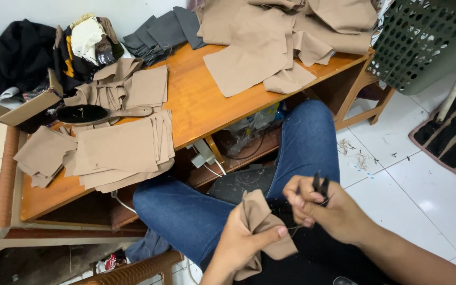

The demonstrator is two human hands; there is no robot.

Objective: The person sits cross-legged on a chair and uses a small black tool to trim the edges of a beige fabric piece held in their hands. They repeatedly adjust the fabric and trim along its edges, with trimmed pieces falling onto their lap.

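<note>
My left hand [246, 240] grips a small tan piece of cloth [262, 221] over my lap, thumb pressed on its fold. My right hand [320, 208] sits just to the right of it and holds small black thread snips [320, 184], blades pointing up. A thin thread runs between the cloth and my right fingers. My knees in blue jeans [302, 142] lie below both hands.
A wooden table [207, 100] carries stacks of tan cloth pieces [117, 148], a bigger tan pile [286, 31], a black brush [98, 113], grey cloth and dark garments. A green perforated basket [423, 37] stands at the right. A striped mat [455, 137] lies on the white tile floor.
</note>
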